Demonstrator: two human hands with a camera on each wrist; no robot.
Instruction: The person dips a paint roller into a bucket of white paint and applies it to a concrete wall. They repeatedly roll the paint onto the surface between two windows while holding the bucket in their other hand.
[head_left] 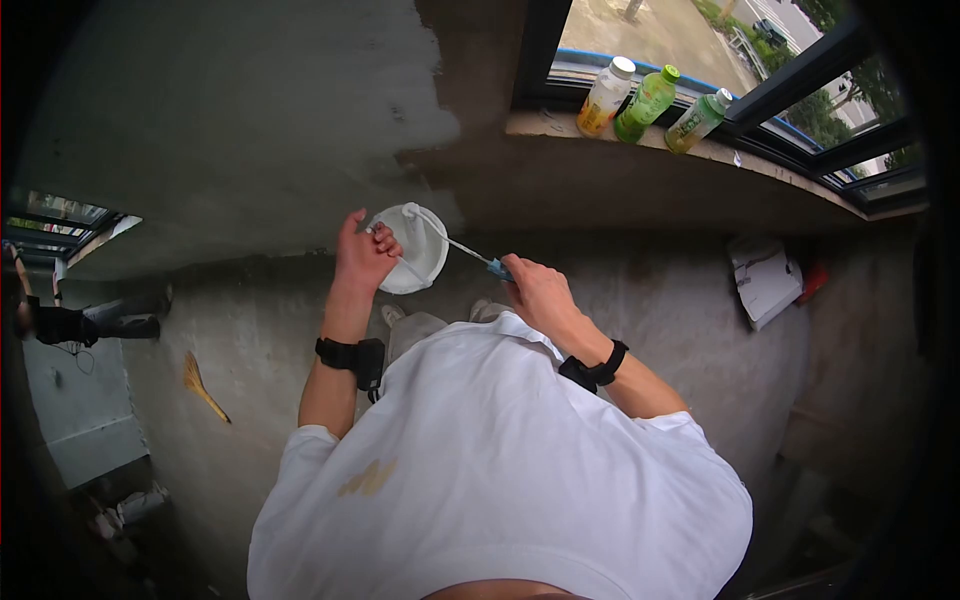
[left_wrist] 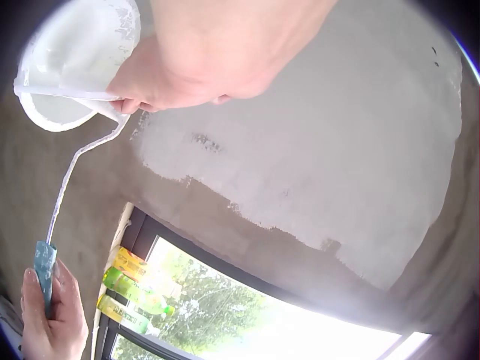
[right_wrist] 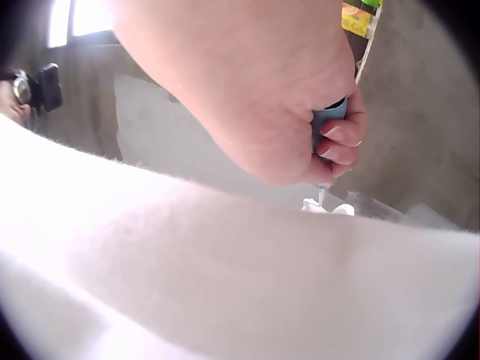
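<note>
A white bucket with paint-coated walls hangs at my left hand. Curled fingers of that hand grip the bucket's thin handle, which crosses the opening in the left wrist view. My right hand holds a paint roller by its blue grip; fingers wrap that grip in the right wrist view. From there the roller's white-spattered metal rod runs to the bucket. Its white roller head lies at the bucket's rim, partly inside.
Ahead, a wall has a lighter coated patch. Three drink bottles stand on the windowsill at right. A straw-coloured brush lies on the floor at left, a torn white box at right. Another person is at far left.
</note>
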